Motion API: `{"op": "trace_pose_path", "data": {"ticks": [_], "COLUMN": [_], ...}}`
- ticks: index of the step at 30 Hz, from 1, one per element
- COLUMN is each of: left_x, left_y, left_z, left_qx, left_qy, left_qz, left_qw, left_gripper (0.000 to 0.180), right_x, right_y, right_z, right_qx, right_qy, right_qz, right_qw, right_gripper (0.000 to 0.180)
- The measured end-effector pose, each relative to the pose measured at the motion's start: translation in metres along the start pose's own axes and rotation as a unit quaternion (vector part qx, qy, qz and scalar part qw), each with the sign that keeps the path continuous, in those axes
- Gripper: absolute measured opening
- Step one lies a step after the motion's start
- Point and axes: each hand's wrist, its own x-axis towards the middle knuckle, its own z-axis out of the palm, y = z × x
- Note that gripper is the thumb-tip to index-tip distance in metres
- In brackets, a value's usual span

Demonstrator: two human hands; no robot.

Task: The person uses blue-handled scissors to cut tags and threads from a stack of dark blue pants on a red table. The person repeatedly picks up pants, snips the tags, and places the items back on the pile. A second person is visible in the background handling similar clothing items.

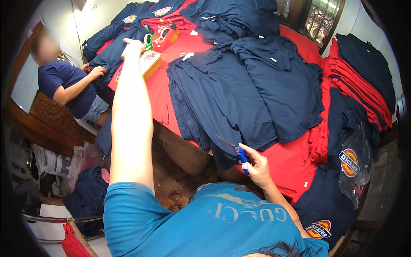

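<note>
My left hand (132, 49) reaches far across the red-covered table, its fingers stretched out with nothing visible in them. Beside it are a green-handled tool (148, 41) and a yellow-edged box (151, 64). My right hand (257, 168) is closed around blue-handled thread snips (243, 160), whose thin metal blade points away to the far left. The blade tip lies over the near edge of the dark navy garments (222, 94), which are spread flat in overlapping layers. Bright light washes out detail on my left forearm.
At the left, another person (68, 88) handles navy cloth (113, 55). A red tape dispenser (165, 36) stands behind the box. Navy garments (239, 19) pile up at the back. Red and navy folded stacks (359, 81) rise at the right, with a clear plastic bag (357, 165) nearer.
</note>
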Motion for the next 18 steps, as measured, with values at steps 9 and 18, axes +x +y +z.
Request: {"op": "trace_pose_path", "data": {"ticks": [9, 18], "left_x": [-0.186, -0.389], "left_y": [-0.072, -0.047], "left_z": [0.085, 0.126], "left_qx": [-0.047, -0.502], "left_qy": [-0.061, -0.618], "left_qz": [0.101, 0.038], "left_qw": [0.992, 0.604], "left_gripper": [0.08, 0.037], "right_x": [0.008, 0.017], "right_y": [0.001, -0.006], "right_z": [-0.001, 0.006], "right_qx": [0.027, -0.177], "right_qy": [-0.016, -0.121], "right_qz": [0.034, -0.087], "right_qw": [0.999, 0.973], "right_gripper": [0.054, 0.05]}}
